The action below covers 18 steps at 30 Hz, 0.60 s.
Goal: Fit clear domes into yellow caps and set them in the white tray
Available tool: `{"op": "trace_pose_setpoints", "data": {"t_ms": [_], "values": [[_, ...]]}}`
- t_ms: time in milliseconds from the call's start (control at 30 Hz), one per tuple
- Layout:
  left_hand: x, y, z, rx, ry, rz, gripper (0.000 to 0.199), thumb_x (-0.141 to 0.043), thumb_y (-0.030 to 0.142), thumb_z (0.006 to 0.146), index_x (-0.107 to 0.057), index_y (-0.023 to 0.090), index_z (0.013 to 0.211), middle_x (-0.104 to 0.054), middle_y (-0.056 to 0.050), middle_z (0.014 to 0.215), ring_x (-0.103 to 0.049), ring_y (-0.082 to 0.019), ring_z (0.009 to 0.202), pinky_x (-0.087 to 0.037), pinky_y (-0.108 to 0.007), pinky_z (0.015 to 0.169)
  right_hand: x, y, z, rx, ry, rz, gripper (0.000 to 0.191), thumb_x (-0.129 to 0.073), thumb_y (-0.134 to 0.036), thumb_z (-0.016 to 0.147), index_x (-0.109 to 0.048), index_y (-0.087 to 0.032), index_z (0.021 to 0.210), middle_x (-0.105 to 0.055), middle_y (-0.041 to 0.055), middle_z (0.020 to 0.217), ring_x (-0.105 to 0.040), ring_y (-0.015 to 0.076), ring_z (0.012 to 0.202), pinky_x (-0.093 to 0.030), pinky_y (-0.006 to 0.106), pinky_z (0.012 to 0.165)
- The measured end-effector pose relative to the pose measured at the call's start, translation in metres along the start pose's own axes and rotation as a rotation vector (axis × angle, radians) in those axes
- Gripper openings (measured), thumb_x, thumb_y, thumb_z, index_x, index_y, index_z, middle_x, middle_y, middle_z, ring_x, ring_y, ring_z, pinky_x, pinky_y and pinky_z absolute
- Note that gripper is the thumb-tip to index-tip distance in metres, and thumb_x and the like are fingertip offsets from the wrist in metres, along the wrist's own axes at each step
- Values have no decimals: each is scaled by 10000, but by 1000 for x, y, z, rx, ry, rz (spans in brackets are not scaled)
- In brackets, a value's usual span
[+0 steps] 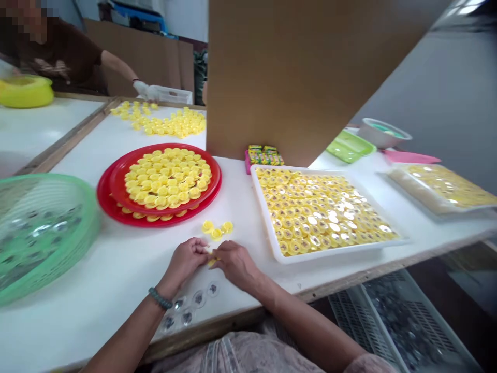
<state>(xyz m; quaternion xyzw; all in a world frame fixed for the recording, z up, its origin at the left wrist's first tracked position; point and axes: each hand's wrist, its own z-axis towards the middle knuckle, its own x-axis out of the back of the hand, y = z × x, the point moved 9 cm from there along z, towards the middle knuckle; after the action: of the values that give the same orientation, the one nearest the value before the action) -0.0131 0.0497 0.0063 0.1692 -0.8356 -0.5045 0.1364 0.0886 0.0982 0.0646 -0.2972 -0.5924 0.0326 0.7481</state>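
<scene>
My left hand (190, 259) and my right hand (235, 265) meet near the table's front edge. Between their pinched fingertips is a small yellow piece (212, 262), partly covered by the fingers. Just beyond the hands lie a few loose yellow pieces (216, 234). Several clear round discs with dark centres (199, 299) rest on the table in front of my left hand. Behind and to the left, stacked red plates (112, 199) carry rows of yellow pieces. On the right stands a white tray (272, 239) filled with yellow pieces that have clear, shiny discs in them.
A green basket (79, 233) with clear discs stands at the left. Brown cardboard (295, 77) rises behind a pink box (247, 162) of small packets. Another filled tray (423, 202) is far right. Across the table, a person's gloved hand (144, 90) is near scattered yellow pieces (174, 123).
</scene>
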Motion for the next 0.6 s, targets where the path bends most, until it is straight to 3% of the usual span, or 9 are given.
{"op": "trace_pose_setpoints", "data": {"t_ms": [200,333,467,533,600], "values": [[-4,-3,7,82,-65,73,399,-746,283,509,-566,150,840,-677,-19,670,-624,-171,597,-481,-256,569,-9,5,5,-25,-53,-62,80,-617,-253,768,-658,-188,791,-643,19,729,-596,148,704,-403,213,610],[0,-4,3,105,-38,-49,535,-767,387,526,-570,152,965,-695,-43,813,-657,-192,756,-519,-267,696,11,4,-3,-30,-21,-64,125,-625,-288,724,-643,-174,773,-660,30,743,-609,161,697,-419,216,597],[4,-11,-5,195,-2,-145,610,-757,468,550,-555,173,1045,-698,-57,937,-665,-191,819,-528,-258,745,75,15,-18,-35,199,17,168,-594,-249,749,-641,-178,894,-668,39,847,-617,147,761,-452,209,678],[4,-14,-4,207,-13,-166,633,-776,491,508,-576,168,1015,-704,-66,928,-665,-208,834,-536,-259,731,120,41,-22,-87,352,43,212,-569,-228,776,-628,-192,977,-666,37,937,-614,133,811,-456,205,725],[5,-19,1,221,-5,-169,669,-808,495,430,-597,163,972,-710,-72,902,-668,-225,816,-545,-266,698,164,84,-23,-212,465,-21,201,-566,-236,790,-629,-206,979,-670,21,954,-612,125,813,-456,208,737]]}}
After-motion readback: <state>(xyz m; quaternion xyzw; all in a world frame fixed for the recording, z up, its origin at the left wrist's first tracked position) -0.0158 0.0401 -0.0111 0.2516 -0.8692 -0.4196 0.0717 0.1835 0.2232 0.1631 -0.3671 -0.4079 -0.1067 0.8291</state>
